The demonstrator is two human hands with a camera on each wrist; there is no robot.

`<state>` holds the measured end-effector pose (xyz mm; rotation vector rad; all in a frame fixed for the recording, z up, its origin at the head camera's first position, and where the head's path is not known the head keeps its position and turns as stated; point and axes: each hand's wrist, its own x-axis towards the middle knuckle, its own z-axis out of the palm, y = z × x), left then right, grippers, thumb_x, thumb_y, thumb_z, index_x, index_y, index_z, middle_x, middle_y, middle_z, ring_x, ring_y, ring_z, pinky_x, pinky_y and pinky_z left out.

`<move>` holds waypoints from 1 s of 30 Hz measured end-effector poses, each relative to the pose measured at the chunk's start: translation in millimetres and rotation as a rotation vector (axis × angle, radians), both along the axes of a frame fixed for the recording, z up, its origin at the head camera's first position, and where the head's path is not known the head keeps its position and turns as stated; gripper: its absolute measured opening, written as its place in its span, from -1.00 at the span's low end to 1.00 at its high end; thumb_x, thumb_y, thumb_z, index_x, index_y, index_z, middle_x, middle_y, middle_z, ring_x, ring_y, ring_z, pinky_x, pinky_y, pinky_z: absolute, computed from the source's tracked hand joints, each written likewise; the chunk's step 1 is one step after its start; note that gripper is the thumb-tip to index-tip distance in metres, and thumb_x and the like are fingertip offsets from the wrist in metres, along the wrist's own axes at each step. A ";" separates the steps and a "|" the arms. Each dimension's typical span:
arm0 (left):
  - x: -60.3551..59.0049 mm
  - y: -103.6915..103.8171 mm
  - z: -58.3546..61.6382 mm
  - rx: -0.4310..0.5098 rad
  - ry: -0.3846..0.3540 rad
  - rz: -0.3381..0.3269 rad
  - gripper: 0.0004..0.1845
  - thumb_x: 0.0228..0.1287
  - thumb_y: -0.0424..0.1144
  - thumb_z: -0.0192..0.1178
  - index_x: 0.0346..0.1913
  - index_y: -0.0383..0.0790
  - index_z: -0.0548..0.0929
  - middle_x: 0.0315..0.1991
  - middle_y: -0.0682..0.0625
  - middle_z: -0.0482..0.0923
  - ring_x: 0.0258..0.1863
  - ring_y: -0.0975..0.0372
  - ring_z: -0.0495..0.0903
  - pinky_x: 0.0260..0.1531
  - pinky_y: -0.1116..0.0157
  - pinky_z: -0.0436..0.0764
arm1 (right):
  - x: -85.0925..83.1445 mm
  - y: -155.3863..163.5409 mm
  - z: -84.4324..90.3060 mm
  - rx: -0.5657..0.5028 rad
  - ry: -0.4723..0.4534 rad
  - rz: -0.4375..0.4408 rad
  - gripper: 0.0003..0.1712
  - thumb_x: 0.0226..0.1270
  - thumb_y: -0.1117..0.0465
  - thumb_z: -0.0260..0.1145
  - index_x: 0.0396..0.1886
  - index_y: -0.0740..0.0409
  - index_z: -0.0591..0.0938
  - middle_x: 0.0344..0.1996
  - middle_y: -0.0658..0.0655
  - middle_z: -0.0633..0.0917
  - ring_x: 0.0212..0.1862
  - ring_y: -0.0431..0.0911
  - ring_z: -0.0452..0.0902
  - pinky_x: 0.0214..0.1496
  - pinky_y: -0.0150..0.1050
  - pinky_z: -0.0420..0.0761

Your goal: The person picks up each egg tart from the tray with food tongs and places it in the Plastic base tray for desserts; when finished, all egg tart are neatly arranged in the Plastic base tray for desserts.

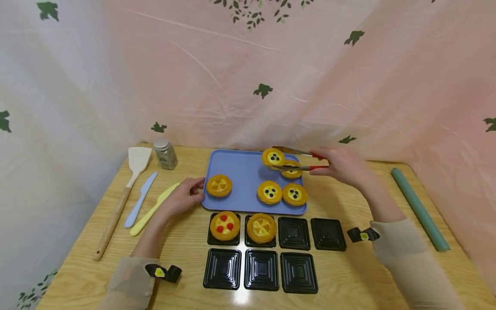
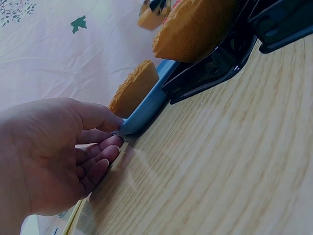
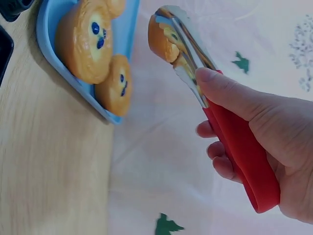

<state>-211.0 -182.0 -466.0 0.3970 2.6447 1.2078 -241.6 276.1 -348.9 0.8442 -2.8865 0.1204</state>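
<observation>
Pinching the blue tray at its nine o'clock rim between thumb and fingertips of the left hand, just beside a wedge-topped tart at three o'clock from those fingertips. Farther right, holding one berry tart above the tray's one o'clock side, apparently lifted off its surface, between the twelve and six o'clock arms of red-handled tongs. Hanging well apart from the left hand, toward two o'clock; nearer to the right hand. Hovering near three neighbouring berry tarts: one at six o'clock, another close in at four, partly hidden by a tong arm, a third at five. Farthest right, wrapping the right fingers round the handles, without touching the tart. Reaching along a three-to-nine o'clock axis, so putting the held tart at nine o'clock from those fingers, likely the bearing to judge any shift by; being round, showing no long axis.
</observation>
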 end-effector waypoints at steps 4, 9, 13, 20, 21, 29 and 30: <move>-0.1 0.9 0.7 0.000 0.000 -0.009 -0.30 0.33 -0.31 0.19 0.49 -0.49 0.33 0.17 -0.33 0.53 -0.05 0.05 0.49 -0.01 0.19 0.47 | 20.0 7.8 10.6 0.021 0.025 0.009 -0.33 0.08 -0.14 0.60 0.18 -0.01 0.70 -0.12 0.07 0.77 -0.22 -0.03 0.61 -0.24 -0.10 0.59; -0.6 1.3 1.1 -0.004 -0.001 -0.002 -0.31 0.33 -0.31 0.20 0.49 -0.47 0.34 0.18 -0.32 0.53 -0.04 0.05 0.50 0.01 0.17 0.47 | 46.8 18.6 18.0 0.047 0.016 0.050 -0.37 0.10 -0.15 0.58 0.16 -0.03 0.72 -0.18 -0.03 0.75 -0.41 -0.23 0.52 -0.40 -0.30 0.47; 0.2 1.2 2.2 -0.001 0.005 0.001 -0.32 0.32 -0.32 0.21 0.48 -0.47 0.36 0.16 -0.31 0.53 -0.04 0.05 0.50 0.01 0.17 0.46 | 65.7 28.4 17.6 0.067 -0.010 0.053 -0.36 0.08 -0.16 0.58 0.16 -0.06 0.72 -0.17 -0.10 0.75 -0.43 -0.31 0.45 -0.45 -0.39 0.41; 0.7 1.3 2.1 -0.005 0.000 0.008 -0.31 0.32 -0.32 0.20 0.49 -0.46 0.35 0.16 -0.30 0.54 -0.04 0.05 0.50 0.01 0.18 0.46 | 93.0 42.3 17.6 0.064 0.010 0.114 -0.40 0.06 -0.16 0.58 0.12 -0.12 0.73 -0.13 -0.17 0.77 -0.42 -0.41 0.47 -0.44 -0.43 0.45; 0.8 1.3 2.1 -0.006 -0.003 0.009 -0.31 0.32 -0.32 0.20 0.49 -0.45 0.35 0.16 -0.30 0.53 -0.04 0.05 0.50 0.01 0.18 0.46 | 96.2 43.5 18.2 0.066 0.011 0.121 -0.40 0.06 -0.17 0.58 0.12 -0.14 0.73 -0.13 -0.19 0.76 -0.42 -0.43 0.47 -0.43 -0.43 0.46; 0.6 1.2 0.9 0.000 0.001 0.006 -0.30 0.32 -0.31 0.20 0.49 -0.47 0.33 0.16 -0.31 0.53 -0.05 0.06 0.50 -0.03 0.24 0.46 | 117.7 50.7 16.4 0.068 0.007 0.172 -0.40 0.02 -0.18 0.60 0.11 -0.19 0.73 -0.14 -0.28 0.72 -0.35 -0.45 0.55 -0.35 -0.39 0.58; 0.7 1.2 0.8 0.000 0.000 0.007 -0.30 0.32 -0.31 0.20 0.49 -0.46 0.34 0.16 -0.31 0.53 -0.05 0.06 0.50 -0.03 0.24 0.46 | 119.5 51.3 15.2 0.067 0.011 0.181 -0.40 0.02 -0.19 0.59 0.10 -0.20 0.73 -0.14 -0.29 0.72 -0.35 -0.45 0.55 -0.35 -0.39 0.59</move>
